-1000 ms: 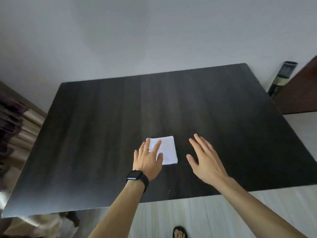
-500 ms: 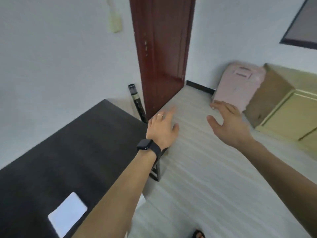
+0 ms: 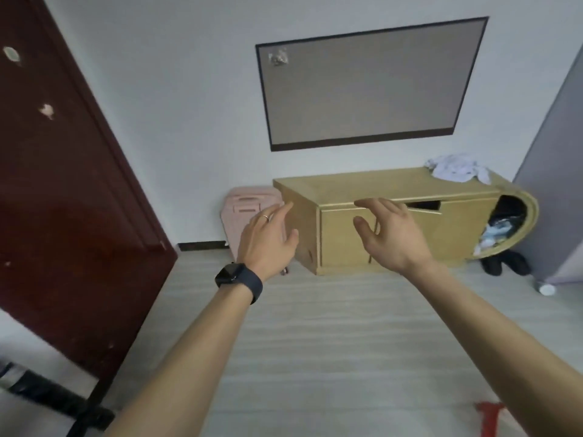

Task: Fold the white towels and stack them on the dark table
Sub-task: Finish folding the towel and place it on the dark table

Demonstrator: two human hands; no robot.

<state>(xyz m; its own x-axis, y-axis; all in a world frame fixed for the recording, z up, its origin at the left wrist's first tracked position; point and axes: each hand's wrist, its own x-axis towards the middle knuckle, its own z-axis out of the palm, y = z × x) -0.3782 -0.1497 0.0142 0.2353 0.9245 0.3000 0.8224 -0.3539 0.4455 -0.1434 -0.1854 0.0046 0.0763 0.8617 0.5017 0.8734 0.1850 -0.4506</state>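
Beyond the right grip (image 3: 391,238), up to its right, atop the low yellow wooden cabinet (image 3: 347,187): crumpled heap of white cloth towels (image 3: 454,168). Left grip (image 3: 268,238) and right grip released, empty, raised ahead, probably to fetch one.

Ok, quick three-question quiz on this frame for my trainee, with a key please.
1. True or false: the left hand and the right hand both hold nothing.
2. Where does the crumpled white cloth pile lie? A) on top of the wooden cabinet B) on the floor C) on the pink suitcase
3. Which wrist wears the black watch?
Key: 1 true; 2 A; 3 the left wrist.
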